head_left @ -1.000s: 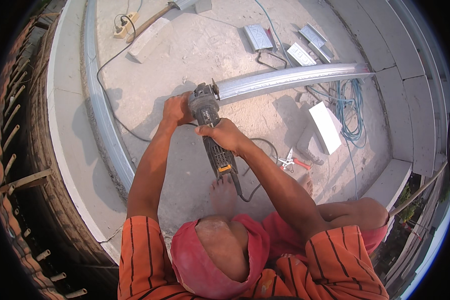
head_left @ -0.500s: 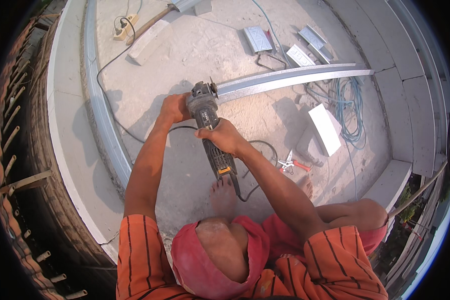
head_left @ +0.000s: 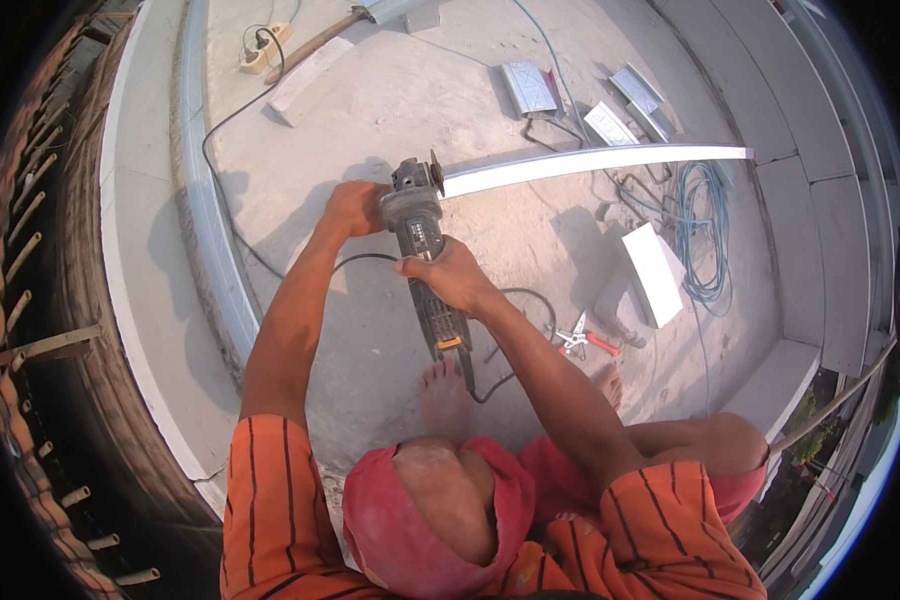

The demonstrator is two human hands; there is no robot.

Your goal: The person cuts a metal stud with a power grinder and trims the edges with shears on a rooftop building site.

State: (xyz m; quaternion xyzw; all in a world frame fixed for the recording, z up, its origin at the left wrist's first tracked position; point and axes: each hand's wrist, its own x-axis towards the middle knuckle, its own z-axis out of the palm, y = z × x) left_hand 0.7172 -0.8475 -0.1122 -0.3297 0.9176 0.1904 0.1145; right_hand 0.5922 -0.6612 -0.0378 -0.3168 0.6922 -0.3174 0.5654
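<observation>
A dark angle grinder (head_left: 420, 235) is held in front of me, its head pointing away and its cord trailing from the near end. My right hand (head_left: 450, 272) wraps around the grinder's body, thumb across the top. At the left side of the grinder's head, my left hand (head_left: 358, 208) is closed; the part it grips is hidden behind its fingers. The thin cutting disc (head_left: 436, 172) stands upright on the head's right side, at the left end of a long shiny metal channel (head_left: 590, 160). Whether disc and metal touch, I cannot tell.
Red-handled snips (head_left: 590, 340) lie near my bare foot. A white block (head_left: 652, 275) and a coiled blue hose (head_left: 703, 235) are to the right. Metal offcuts (head_left: 528, 90) lie farther off. A power strip (head_left: 267, 48) sits far left. Low block walls (head_left: 150, 230) border the floor.
The metal channel has turned, so one bright face now shows instead of its lengthwise hollow. The grinder and both hands have shifted slightly right in view, keeping their grip.
</observation>
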